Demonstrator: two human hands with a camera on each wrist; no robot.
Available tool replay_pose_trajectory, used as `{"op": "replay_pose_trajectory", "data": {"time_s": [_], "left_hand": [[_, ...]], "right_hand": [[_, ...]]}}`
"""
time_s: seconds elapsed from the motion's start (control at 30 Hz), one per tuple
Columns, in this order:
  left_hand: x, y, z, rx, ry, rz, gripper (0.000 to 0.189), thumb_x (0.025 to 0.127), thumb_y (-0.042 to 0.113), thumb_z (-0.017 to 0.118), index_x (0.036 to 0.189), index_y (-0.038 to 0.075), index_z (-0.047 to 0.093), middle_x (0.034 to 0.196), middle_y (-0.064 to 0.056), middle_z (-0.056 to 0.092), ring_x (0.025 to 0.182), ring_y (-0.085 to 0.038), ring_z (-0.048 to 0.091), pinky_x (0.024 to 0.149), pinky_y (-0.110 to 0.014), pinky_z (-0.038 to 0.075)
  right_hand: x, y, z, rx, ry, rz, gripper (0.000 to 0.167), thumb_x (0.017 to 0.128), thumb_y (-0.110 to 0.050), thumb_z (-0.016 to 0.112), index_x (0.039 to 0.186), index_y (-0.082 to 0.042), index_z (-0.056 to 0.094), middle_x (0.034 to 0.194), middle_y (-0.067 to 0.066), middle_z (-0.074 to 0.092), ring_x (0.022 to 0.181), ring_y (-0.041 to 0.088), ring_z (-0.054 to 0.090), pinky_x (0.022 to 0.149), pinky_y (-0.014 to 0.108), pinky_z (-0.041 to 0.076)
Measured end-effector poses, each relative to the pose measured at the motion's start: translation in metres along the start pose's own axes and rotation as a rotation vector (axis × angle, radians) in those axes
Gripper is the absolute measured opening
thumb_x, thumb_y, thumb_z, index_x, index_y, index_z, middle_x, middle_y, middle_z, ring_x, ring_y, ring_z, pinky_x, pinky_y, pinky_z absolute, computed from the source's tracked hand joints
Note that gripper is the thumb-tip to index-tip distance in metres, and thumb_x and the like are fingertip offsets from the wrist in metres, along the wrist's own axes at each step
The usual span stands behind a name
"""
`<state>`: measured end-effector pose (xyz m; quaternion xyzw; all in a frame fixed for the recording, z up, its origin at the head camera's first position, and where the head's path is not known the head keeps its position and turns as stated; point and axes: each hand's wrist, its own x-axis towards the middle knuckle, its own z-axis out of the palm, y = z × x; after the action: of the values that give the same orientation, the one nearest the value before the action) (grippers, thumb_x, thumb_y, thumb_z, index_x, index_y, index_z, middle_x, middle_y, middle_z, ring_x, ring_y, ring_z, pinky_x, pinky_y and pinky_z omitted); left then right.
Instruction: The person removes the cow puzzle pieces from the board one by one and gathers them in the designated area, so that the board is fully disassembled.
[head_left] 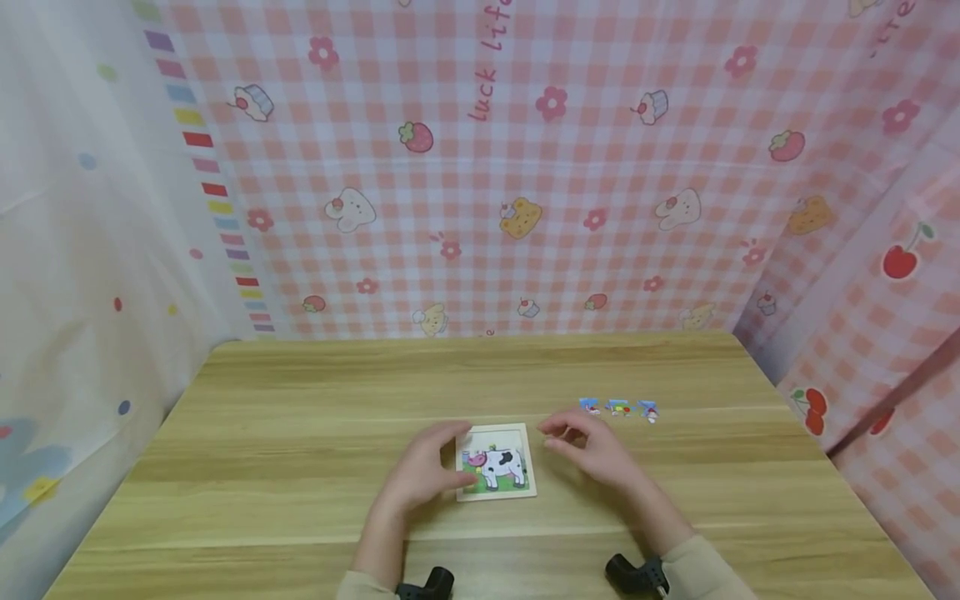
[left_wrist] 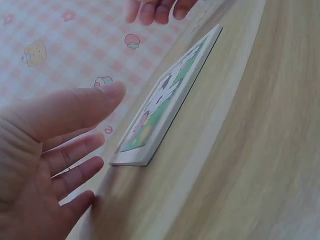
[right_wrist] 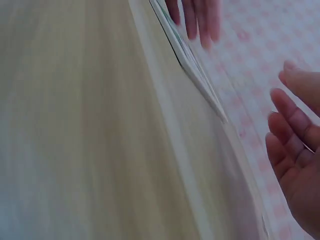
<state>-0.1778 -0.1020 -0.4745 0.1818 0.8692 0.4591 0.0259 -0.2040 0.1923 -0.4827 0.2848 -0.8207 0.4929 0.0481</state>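
Fingers (head_left: pixel 448 429) of left hand (head_left: pixel 416 468) spread and relaxed, grasping nothing; hand at nine o'clock of the cow jigsaw puzzle (head_left: pixel 497 467), thumb overlapping its edge in the head view, contact uncertain. Right hand (head_left: pixel 596 450) at three o'clock, just beside the puzzle, fingers loosely bent, nothing seen in them. Puzzle lies flat on the wooden desk (head_left: pixel 300 467) between the hands, pale frame around the cow, blank strip toward twelve. Three loose puzzle pieces (head_left: pixel 620 408) sit in a row at two o'clock. Pink checked cloth (head_left: pixel 480 175) hangs beyond, at twelve.
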Motion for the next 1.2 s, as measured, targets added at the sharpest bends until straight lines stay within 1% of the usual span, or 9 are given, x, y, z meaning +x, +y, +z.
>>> {"op": "replay_pose_trajectory", "data": {"time_s": [0.1, 0.2, 0.27, 0.4, 0.5, 0.67, 0.87, 1.07, 1.2], "left_hand": [[0.0, -0.003, 0.003, -0.007, -0.005, -0.008, 0.078, 0.069, 0.015, 0.089, 0.138, 0.003, 0.056, 0.145, -0.017, 0.05, 0.136, -0.041, 0.039, 0.113, -0.06, 0.025], [0.0, -0.007, 0.005, 0.012, -0.012, -0.005, 0.081, 0.068, 0.016, 0.089, 0.14, 0.003, 0.055, 0.147, -0.017, 0.047, 0.137, -0.042, 0.037, 0.112, -0.063, 0.023], [-0.001, -0.009, 0.006, 0.026, -0.009, 0.003, 0.082, 0.068, 0.016, 0.089, 0.141, 0.003, 0.054, 0.148, -0.016, 0.046, 0.137, -0.042, 0.036, 0.112, -0.063, 0.024], [-0.003, -0.014, 0.004, 0.041, -0.008, 0.023, 0.082, 0.07, 0.017, 0.088, 0.142, 0.004, 0.052, 0.15, -0.014, 0.045, 0.138, -0.042, 0.035, 0.112, -0.063, 0.024], [-0.004, -0.017, 0.003, 0.051, -0.02, 0.021, 0.082, 0.07, 0.019, 0.087, 0.143, 0.006, 0.052, 0.151, -0.012, 0.044, 0.139, -0.04, 0.034, 0.112, -0.062, 0.024], [-0.005, -0.022, 0.001, 0.052, -0.026, 0.024, 0.082, 0.071, 0.021, 0.088, 0.143, 0.006, 0.053, 0.151, -0.01, 0.045, 0.139, -0.038, 0.034, 0.112, -0.061, 0.025], [-0.006, -0.021, 0.0, 0.052, -0.035, 0.035, 0.081, 0.071, 0.021, 0.088, 0.142, 0.004, 0.053, 0.151, -0.011, 0.044, 0.139, -0.04, 0.033, 0.112, -0.061, 0.025], [-0.007, -0.022, -0.001, 0.069, -0.048, 0.042, 0.08, 0.073, 0.023, 0.088, 0.141, 0.001, 0.053, 0.152, -0.011, 0.043, 0.139, -0.04, 0.033, 0.112, -0.062, 0.025], [-0.005, -0.023, -0.001, 0.086, -0.053, 0.034, 0.08, 0.073, 0.026, 0.088, 0.141, 0.001, 0.053, 0.152, -0.01, 0.044, 0.139, -0.038, 0.033, 0.112, -0.06, 0.025]], "right_hand": [[0.006, -0.008, 0.011, -0.007, -0.071, 0.028, 0.022, 0.089, -0.003, 0.072, 0.111, -0.001, 0.07, 0.105, 0.01, 0.067, 0.093, 0.026, 0.059, 0.08, 0.034, 0.054], [0.012, -0.016, 0.019, -0.015, -0.122, 0.042, 0.024, 0.09, -0.009, 0.073, 0.113, -0.007, 0.071, 0.108, 0.004, 0.065, 0.095, 0.026, 0.059, 0.082, 0.036, 0.053], [0.015, -0.018, 0.024, -0.009, -0.155, 0.042, 0.025, 0.09, -0.012, 0.074, 0.114, -0.01, 0.071, 0.109, 0.002, 0.065, 0.096, 0.025, 0.058, 0.083, 0.036, 0.053], [0.021, -0.02, 0.034, -0.02, -0.211, 0.009, 0.027, 0.089, -0.016, 0.075, 0.115, -0.011, 0.07, 0.108, 0.003, 0.065, 0.092, 0.022, 0.059, 0.08, 0.032, 0.053], [0.025, -0.021, 0.04, -0.032, -0.238, -0.009, 0.028, 0.088, -0.015, 0.076, 0.115, -0.01, 0.07, 0.104, 0.005, 0.065, 0.088, 0.019, 0.059, 0.076, 0.029, 0.053], [0.03, -0.024, 0.05, -0.072, -0.233, -0.015, 0.027, 0.087, -0.011, 0.076, 0.113, -0.007, 0.07, 0.096, 0.006, 0.064, 0.08, 0.015, 0.057, 0.07, 0.026, 0.051], [0.034, -0.025, 0.058, -0.156, -0.222, 0.025, 0.024, 0.087, -0.011, 0.077, 0.11, -0.009, 0.071, 0.091, -0.001, 0.061, 0.076, 0.01, 0.054, 0.066, 0.024, 0.05], [0.035, -0.024, 0.063, -0.169, -0.214, 0.024, 0.022, 0.087, -0.011, 0.076, 0.108, -0.01, 0.072, 0.09, -0.001, 0.06, 0.075, 0.01, 0.053, 0.065, 0.024, 0.049], [0.034, -0.023, 0.065, -0.185, -0.21, 0.029, 0.021, 0.086, -0.011, 0.077, 0.106, -0.01, 0.073, 0.09, -0.002, 0.06, 0.075, 0.009, 0.053, 0.065, 0.024, 0.048]]}}
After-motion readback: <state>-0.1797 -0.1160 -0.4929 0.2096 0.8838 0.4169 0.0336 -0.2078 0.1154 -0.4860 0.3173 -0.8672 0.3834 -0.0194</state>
